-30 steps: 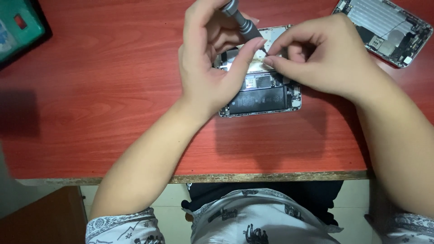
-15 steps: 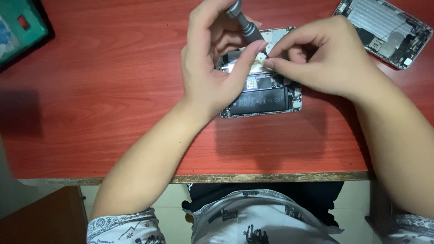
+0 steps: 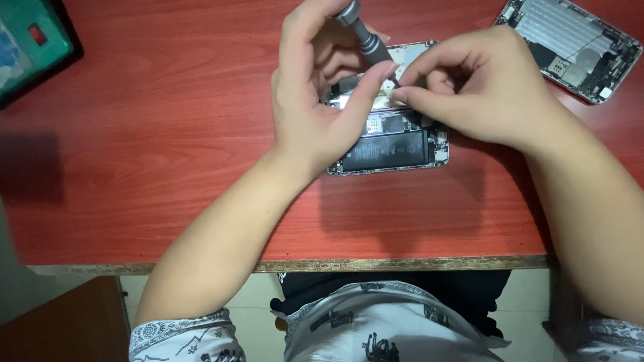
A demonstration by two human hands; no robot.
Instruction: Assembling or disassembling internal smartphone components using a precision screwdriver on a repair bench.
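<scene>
An opened phone point(image 3: 396, 149) with a black battery lies face-down on the red wooden table point(image 3: 168, 167). My left hand point(image 3: 322, 100) holds a grey precision screwdriver point(image 3: 365, 37), fingers on its cap and thumb along the shaft. The tool slants down to the right onto the phone's upper part, over a pale metal plate point(image 3: 409, 53). My right hand point(image 3: 483, 94) comes in from the right, thumb and forefinger pinched together right at the screwdriver's tip. What lies under that pinch is hidden. Both hands cover the phone's upper half.
A second opened phone shell point(image 3: 570, 43) with bare boards lies at the table's far right corner. A green device with a red button point(image 3: 30, 40) sits at the far left. The table's front edge point(image 3: 335, 265) runs just above my lap. A brown wooden piece point(image 3: 60, 322) stands at lower left.
My left hand and the screwdriver have shifted very slightly; the right hand's pinch and the phone stay where they were.
</scene>
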